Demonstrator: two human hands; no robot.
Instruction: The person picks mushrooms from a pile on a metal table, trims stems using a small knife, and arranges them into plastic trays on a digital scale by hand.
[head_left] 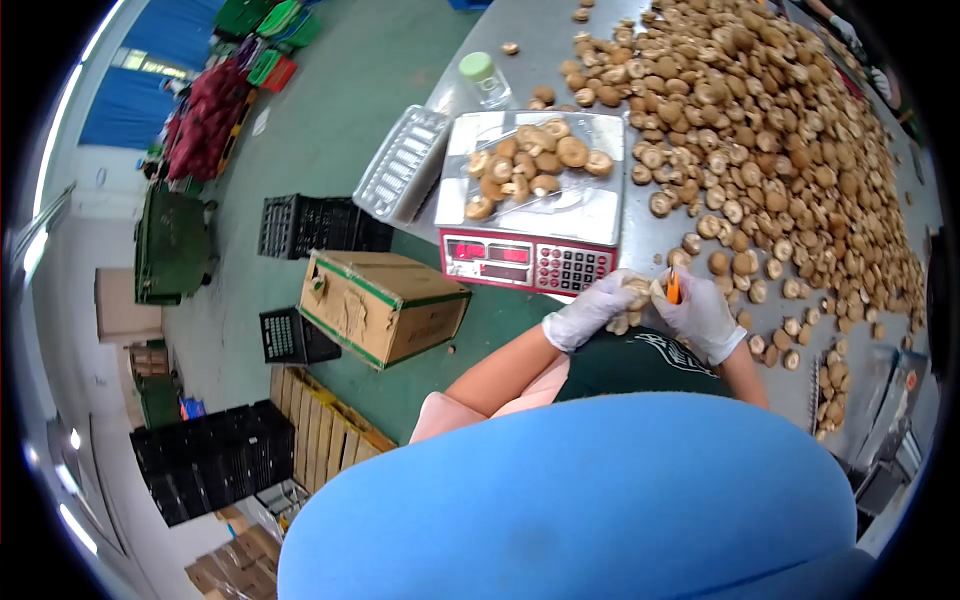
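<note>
In the head view my left hand (590,312), in a whitish glove, has its fingers closed round a few pale-stemmed mushrooms (634,292) at the table's near edge. Beside it my right hand (704,316), gloved too, grips a small orange tool (674,287); its working end is hidden. The two hands almost meet in front of my dark apron (650,365). Just beyond them stands a red and white digital scale (470,262) with a keypad. On its platform a clear plastic sheet or tray lies under several brown mushrooms (538,160).
A large heap of brown mushrooms (770,130) covers the metal table (640,240) to the right. Stacked clear trays (403,165) and a green-lidded jar (486,80) stand by the scale. Left on the floor are a cardboard box (380,305) and black crates (320,228). Another person's gloved hand (882,84) shows top right.
</note>
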